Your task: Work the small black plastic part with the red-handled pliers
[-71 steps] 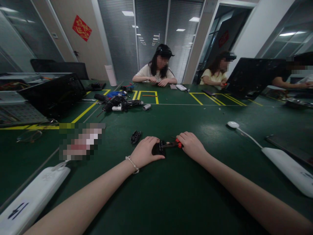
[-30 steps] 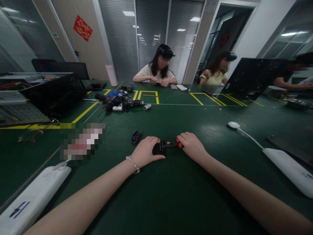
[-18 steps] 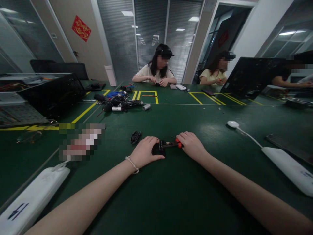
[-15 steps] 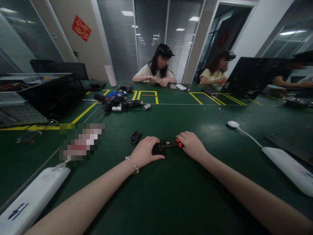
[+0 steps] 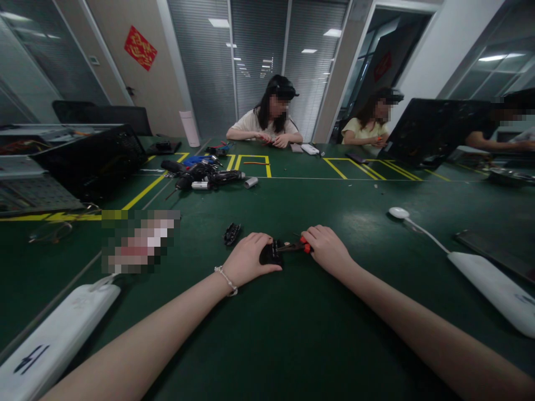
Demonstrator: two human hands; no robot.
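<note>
My left hand is closed on a small black part, holding it against the green table. From the right, my right hand grips red-handled pliers by the handles. The dark jaws of the pliers point left and reach the edge of the black part; whether they pinch it is too small to tell. Another black piece lies just beyond my left hand.
Tools and cables lie in a pile at the back left. White devices stand at both sides. Glasses lie left, near a computer case. Several people sit across the table.
</note>
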